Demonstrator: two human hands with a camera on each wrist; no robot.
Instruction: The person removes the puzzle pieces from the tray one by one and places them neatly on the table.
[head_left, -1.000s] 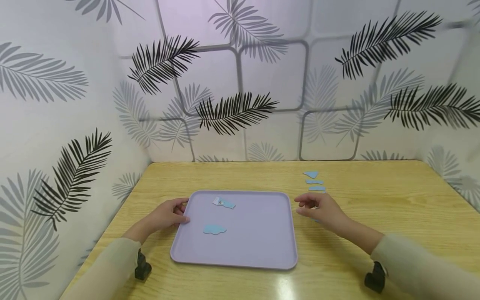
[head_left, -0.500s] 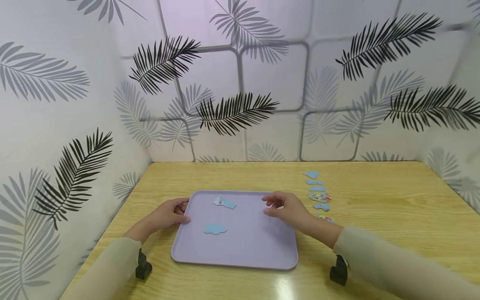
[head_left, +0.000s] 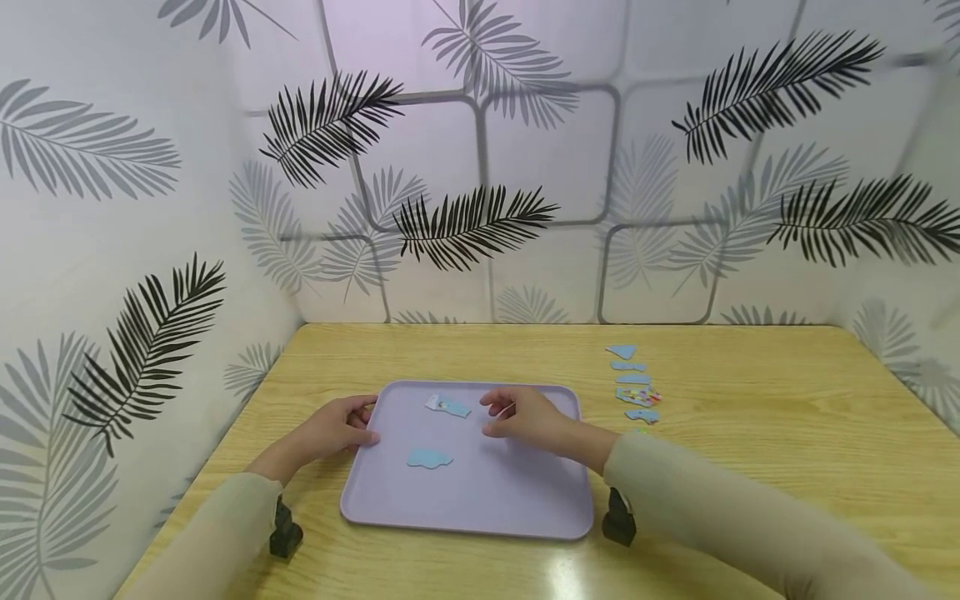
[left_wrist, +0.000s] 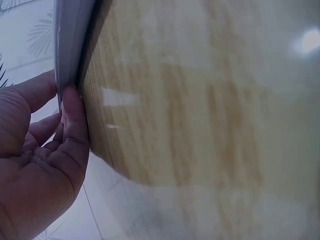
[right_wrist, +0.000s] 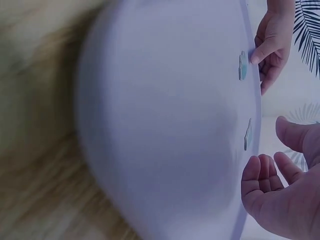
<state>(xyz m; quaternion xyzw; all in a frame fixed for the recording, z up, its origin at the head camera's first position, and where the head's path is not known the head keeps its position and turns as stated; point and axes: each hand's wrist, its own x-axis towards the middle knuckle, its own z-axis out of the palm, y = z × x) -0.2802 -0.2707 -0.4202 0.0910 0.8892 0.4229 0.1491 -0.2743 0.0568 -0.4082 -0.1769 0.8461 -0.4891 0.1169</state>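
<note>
A pale purple tray (head_left: 465, 504) lies on the wooden table. My left hand (head_left: 337, 429) grips its left edge, thumb on the rim; in the left wrist view the fingers (left_wrist: 75, 130) are against the underside. Over the tray's right half hovers my right hand (head_left: 528, 418), its fingers loosely bent. Nothing shows between that thumb and fingers (right_wrist: 265, 175) in the right wrist view. Left of this hand, a light blue puzzle-like piece (head_left: 448, 407) with a small picture lies near the tray's far side. A plain light blue piece (head_left: 430, 458) lies closer to me.
Right of the tray, several flat pieces form a column on the table: a blue triangular one (head_left: 622, 352) farthest, narrow blue strips (head_left: 633, 380), a multicoloured one (head_left: 637, 397) and a small blue one (head_left: 642, 415). A leaf-patterned wall (head_left: 547, 275) rises behind the table.
My right hand has moved left from beside the column of pieces to above the tray, uncovering pieces it hid before. The left hand and both pieces on the tray stay put.
</note>
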